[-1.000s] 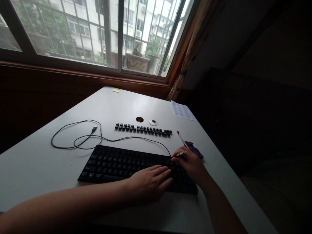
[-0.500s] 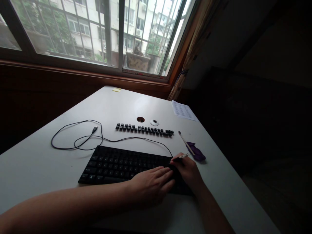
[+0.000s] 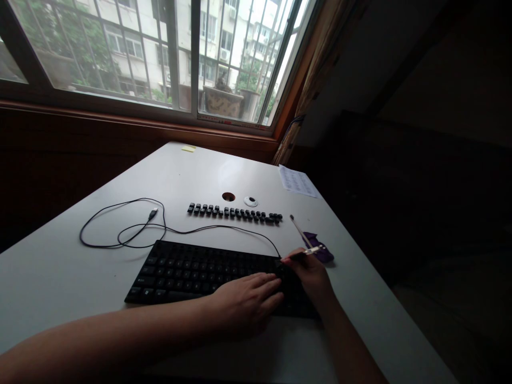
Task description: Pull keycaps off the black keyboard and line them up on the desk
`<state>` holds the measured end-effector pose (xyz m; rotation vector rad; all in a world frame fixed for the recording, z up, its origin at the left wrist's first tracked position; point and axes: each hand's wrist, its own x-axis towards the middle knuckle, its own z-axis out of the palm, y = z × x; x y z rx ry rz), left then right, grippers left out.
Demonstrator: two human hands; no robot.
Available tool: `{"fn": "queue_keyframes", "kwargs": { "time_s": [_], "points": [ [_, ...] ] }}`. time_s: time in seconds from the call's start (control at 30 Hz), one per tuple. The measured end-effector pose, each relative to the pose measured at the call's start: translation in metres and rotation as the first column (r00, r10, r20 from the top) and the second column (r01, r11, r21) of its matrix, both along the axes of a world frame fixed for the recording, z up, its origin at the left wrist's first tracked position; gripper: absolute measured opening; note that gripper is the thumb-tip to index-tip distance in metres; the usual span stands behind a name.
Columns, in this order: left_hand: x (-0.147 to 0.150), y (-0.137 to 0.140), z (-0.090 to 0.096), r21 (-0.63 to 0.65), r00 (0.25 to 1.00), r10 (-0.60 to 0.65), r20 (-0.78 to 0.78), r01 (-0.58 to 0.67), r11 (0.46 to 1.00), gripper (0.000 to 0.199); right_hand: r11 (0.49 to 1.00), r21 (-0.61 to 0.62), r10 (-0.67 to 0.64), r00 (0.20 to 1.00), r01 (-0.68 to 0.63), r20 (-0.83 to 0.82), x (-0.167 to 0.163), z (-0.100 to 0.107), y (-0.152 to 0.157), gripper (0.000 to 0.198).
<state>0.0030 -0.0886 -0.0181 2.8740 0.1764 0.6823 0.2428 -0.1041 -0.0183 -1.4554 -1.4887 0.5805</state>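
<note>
A black keyboard (image 3: 180,272) lies on the white desk, its top row looking bare of keycaps. My left hand (image 3: 250,298) rests flat on its right part, fingers stretched out and lightly spread. Beside it, my right hand (image 3: 310,274) is closed around a slim tool (image 3: 312,250) with a dark body and a pale, shiny end pointing right. The tool's other end is over the keyboard's upper right; its exact kind is unclear. Behind the keyboard, loose black keycaps (image 3: 228,212) stand in rows. My hands hide much of the keyboard's right side.
A thin brush (image 3: 300,231) leans across a purple cloth (image 3: 326,256) to the right. The keyboard's cable (image 3: 224,226) loops left to a USB plug (image 3: 152,214). Farther back are a desk hole (image 3: 228,197), its white cover (image 3: 250,202), a printed sheet (image 3: 298,182) and yellow notes (image 3: 189,149).
The slim tool in my right hand has tilted and shifted right, with more of its pale end showing. My left hand stays on the keyboard. The whole view has shifted slightly.
</note>
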Motion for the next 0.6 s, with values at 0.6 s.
{"fn": "queue_keyframes", "kwargs": {
  "time_s": [0.6],
  "points": [
    [-0.002,0.057,0.023,-0.98,0.932,0.303,0.198,0.185,0.073,0.028,0.976,0.081,0.215,0.949,-0.202,-0.229,-0.042,0.026,0.015,0.011]
  ]
}}
